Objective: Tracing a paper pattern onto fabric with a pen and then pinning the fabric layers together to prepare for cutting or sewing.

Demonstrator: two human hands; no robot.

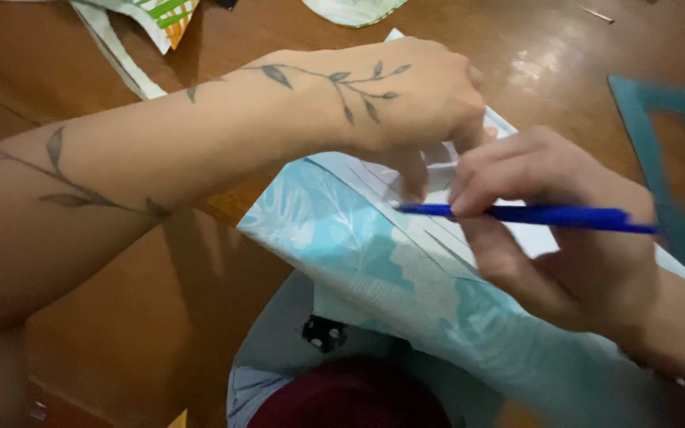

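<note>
Two hands: both work over one sheet of patterned paper at the centre of the frame.
Left hand (406, 95): reaches in from the left with its forearm across the frame; fingertips pressed down on the paper's upper part, pinning it flat.
Right hand (564, 238): centre right, fingers closed in a pinch around a blue pen (533, 215) that lies nearly level, tip pointing left toward the left hand's fingertips.
Patterned paper (358, 246): pale blue with a white leaf print, creased into narrow parallel folds; it hangs off the near edge of the wooden table (120, 317).
Handling: likely light, thin and easily torn or dented; best held flat beside a crease, not by the loose overhang.
Teal set square (660, 135): right edge.
Paper scraps (160, 20): upper left, striped green and orange.
Hedge: whether the pen tip touches the paper is hard to tell.
</note>
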